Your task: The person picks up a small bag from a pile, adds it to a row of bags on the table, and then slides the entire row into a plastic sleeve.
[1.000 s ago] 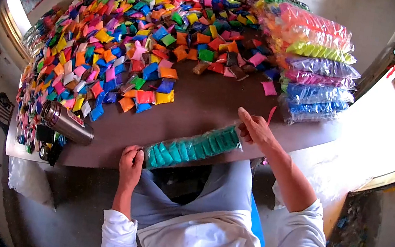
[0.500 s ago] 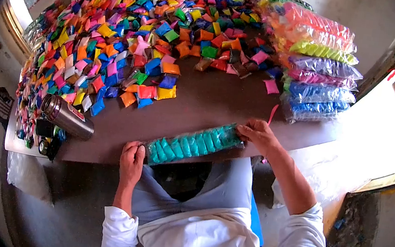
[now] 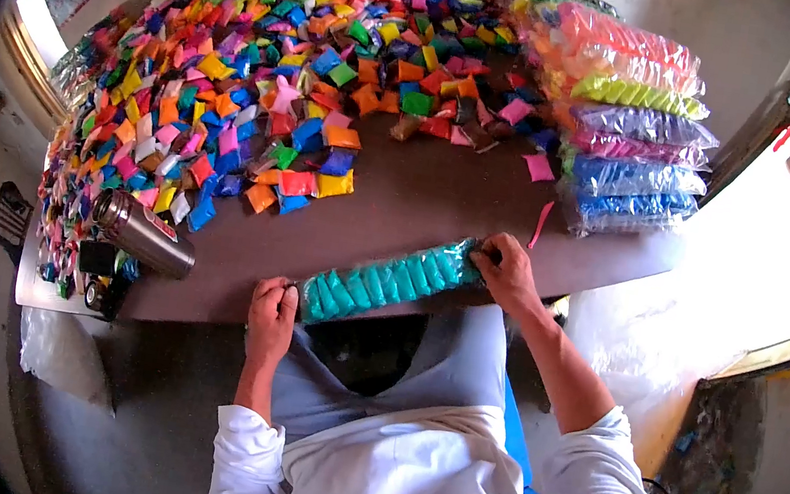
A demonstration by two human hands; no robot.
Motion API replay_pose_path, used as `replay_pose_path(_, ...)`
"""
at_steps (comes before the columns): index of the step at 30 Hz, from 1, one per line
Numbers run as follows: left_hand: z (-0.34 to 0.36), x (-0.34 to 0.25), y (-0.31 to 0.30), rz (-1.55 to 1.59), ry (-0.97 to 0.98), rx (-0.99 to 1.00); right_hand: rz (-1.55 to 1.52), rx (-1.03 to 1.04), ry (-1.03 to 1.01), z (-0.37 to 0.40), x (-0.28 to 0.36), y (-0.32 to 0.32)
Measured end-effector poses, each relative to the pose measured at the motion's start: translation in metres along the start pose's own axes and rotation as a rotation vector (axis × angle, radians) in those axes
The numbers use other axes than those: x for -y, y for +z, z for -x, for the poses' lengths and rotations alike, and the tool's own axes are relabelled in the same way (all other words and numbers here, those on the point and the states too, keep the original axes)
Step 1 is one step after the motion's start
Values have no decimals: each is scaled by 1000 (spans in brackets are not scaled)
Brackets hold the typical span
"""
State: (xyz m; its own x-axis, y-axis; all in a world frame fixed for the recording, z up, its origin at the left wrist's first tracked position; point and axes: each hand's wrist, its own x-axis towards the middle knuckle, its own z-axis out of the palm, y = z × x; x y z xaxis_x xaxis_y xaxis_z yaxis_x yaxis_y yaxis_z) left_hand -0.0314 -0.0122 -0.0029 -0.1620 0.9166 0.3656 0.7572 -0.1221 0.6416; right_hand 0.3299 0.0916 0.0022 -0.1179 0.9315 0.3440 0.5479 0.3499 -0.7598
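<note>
A long clear bag of teal packets [image 3: 390, 282] is stretched between my two hands at the front edge of the brown table [image 3: 423, 190]. Its left end is pinched by my left hand [image 3: 272, 316], thumb on top. My right hand [image 3: 508, 268] has its fingers closed on the right end, which sits a little higher. The teal packets lie in a row inside the plastic. A thin pink strip [image 3: 542, 224] lies on the table just beyond my right hand.
Many small colourful packets [image 3: 267, 77] cover the back and left of the table. Filled clear bags [image 3: 641, 145] are stacked at the right. A steel flask [image 3: 146, 234] lies at the left, beside a small black object [image 3: 98, 258]. Clear plastic [image 3: 62, 352] hangs below the left edge.
Both hands still hold the bag's ends. My right hand has shifted slightly left and the bag lies slightly higher at its left end. The view has shifted a little.
</note>
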Motion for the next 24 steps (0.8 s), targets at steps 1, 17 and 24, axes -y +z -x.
replay_pose_path(1, 1, 0, 0, 0, -4, -5, -48, 28, 73, -1, 8, -4)
replay_pose_path(17, 4, -7, 3, -29, 25, -73, 267, 282, -529, 10, 57, -14)
replay_pose_path(24, 4, -9, 2, 3, 4, -72, 360, 209, -529, 21, 54, -10)
